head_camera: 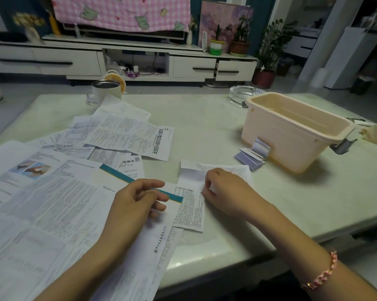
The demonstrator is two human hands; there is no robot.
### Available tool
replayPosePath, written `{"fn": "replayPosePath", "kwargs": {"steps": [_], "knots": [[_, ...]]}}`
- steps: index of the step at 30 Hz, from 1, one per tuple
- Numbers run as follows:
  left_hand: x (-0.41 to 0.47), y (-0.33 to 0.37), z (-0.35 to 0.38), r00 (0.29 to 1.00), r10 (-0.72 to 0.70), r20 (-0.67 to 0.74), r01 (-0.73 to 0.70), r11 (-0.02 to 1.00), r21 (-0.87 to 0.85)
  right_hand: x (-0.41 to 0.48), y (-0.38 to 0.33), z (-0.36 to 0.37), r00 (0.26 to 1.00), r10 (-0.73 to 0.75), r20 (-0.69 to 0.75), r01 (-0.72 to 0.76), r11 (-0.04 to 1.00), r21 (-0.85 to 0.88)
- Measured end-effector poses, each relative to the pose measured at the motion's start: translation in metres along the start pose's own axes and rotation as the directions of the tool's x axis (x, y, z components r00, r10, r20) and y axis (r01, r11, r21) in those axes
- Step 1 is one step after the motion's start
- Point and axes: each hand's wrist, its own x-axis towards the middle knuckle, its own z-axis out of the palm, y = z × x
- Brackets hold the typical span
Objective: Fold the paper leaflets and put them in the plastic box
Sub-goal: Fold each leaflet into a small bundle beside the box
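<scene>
A small printed leaflet lies partly folded near the table's front edge. My right hand pinches its folded upper part with curled fingers. My left hand hovers with loosely curled fingers over a large leaflet with a teal stripe, holding nothing. Several more unfolded leaflets spread across the left half of the table. The beige plastic box stands open at the right. A folded leaflet leans against its front wall.
A glass ashtray sits behind the box, and a metal cup and a glass stand at the table's far left. The pale table ends just below my hands. A TV cabinet and potted plants line the back wall.
</scene>
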Motion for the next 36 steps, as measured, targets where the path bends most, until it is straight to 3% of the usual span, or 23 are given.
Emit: {"fn": "replayPosePath", "kwargs": {"steps": [6, 8, 10, 12, 14, 16, 17, 20, 25, 30, 31, 33, 35, 36], "knots": [[0.001, 0.0, -0.005, 1.0, 0.013, -0.029, -0.013, 1.0, -0.004, 0.0, -0.011, -0.001, 0.986, -0.067, -0.15, 0.042, 0.986, -0.164], [0.002, 0.001, -0.006, 0.999, 0.013, -0.038, -0.014, 0.999, -0.032, 0.002, -0.011, -0.003, 0.982, -0.028, -0.188, 0.019, 0.999, -0.051], [0.002, 0.003, -0.006, 0.999, 0.016, -0.038, -0.018, 0.998, -0.063, 0.003, -0.011, -0.013, 0.956, 0.094, -0.277, -0.009, 0.956, 0.292], [0.003, 0.005, -0.007, 0.999, 0.025, -0.02, -0.026, 0.998, -0.059, 0.001, -0.013, -0.03, 0.91, 0.272, -0.313, 0.007, 0.745, 0.667], [0.003, 0.005, -0.008, 1.0, 0.008, 0.025, -0.007, 0.999, -0.054, -0.003, -0.016, -0.047, 0.895, 0.405, -0.187, 0.004, 0.412, 0.911], [0.004, 0.004, -0.009, 0.996, -0.029, 0.081, 0.034, 0.998, -0.06, -0.006, -0.016, -0.055, 0.932, 0.356, 0.067, -0.096, 0.063, 0.993], [0.004, 0.004, -0.008, 0.993, -0.04, 0.106, 0.047, 0.997, -0.058, -0.006, -0.015, -0.056, 0.941, 0.289, 0.174, -0.164, -0.06, 0.985], [0.002, 0.007, -0.004, 0.981, -0.041, 0.192, 0.063, 0.992, -0.107, -0.003, -0.015, -0.048, 0.93, 0.132, 0.343, -0.307, -0.233, 0.923], [-0.002, 0.011, -0.004, 0.973, -0.004, 0.229, 0.045, 0.984, -0.174, -0.001, -0.024, -0.035, 0.94, 0.116, 0.322, -0.3, -0.172, 0.938], [0.0, 0.009, -0.008, 0.995, 0.099, 0.025, -0.098, 0.995, -0.036, 0.0, -0.033, -0.029, 0.93, 0.358, 0.087, -0.099, 0.016, 0.995], [0.0, 0.009, -0.008, 0.989, 0.146, 0.002, -0.146, 0.989, 0.033, 0.001, -0.034, -0.027, 0.904, 0.426, -0.007, -0.04, 0.101, 0.994], [-0.001, 0.009, -0.009, 0.974, 0.226, -0.011, -0.223, 0.964, 0.143, -0.001, -0.035, -0.026, 0.845, 0.427, -0.323, 0.129, 0.423, 0.897], [-0.002, 0.011, -0.009, 0.96, 0.28, 0.018, -0.278, 0.942, 0.189, -0.006, -0.034, -0.029, 0.843, 0.139, -0.519, 0.288, 0.698, 0.655], [-0.003, 0.012, -0.009, 0.949, 0.312, 0.047, -0.314, 0.925, 0.212, -0.008, -0.035, -0.031, 0.863, -0.026, -0.504, 0.355, 0.742, 0.569]]}}
